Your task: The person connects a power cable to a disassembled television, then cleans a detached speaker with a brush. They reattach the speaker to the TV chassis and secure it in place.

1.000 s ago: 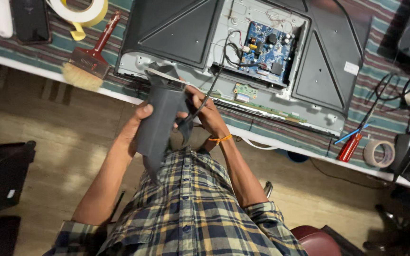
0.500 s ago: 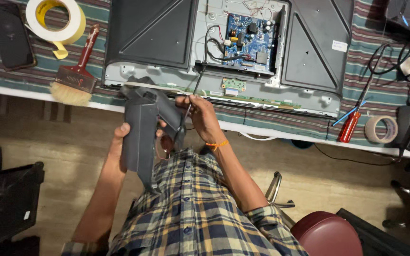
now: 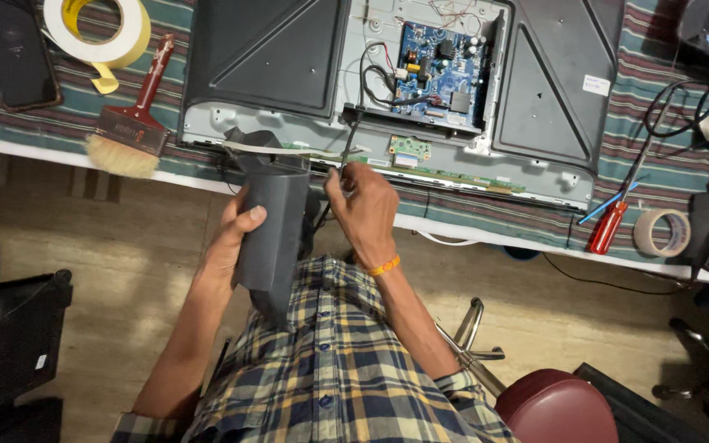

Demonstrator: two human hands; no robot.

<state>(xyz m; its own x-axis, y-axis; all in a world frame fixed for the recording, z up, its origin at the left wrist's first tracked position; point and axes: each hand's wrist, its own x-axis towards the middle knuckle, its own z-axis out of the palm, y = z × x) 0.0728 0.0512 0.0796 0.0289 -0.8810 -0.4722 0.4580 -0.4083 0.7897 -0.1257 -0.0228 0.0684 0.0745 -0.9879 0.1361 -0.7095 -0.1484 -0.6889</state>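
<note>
Mid-frame, left hand (image 3: 235, 238) is clamped round a dark grey stand part (image 3: 272, 234); right hand (image 3: 363, 209) is pinched shut on a black cable (image 3: 349, 139) at the opened panel's (image 3: 289, 66) lower edge.

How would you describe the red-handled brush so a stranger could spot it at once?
Start at the striped cloth on the table, left of the opened screen back. The brush lies below the yellow tape roll; only it has pale bristles, reaching the table edge.
</note>
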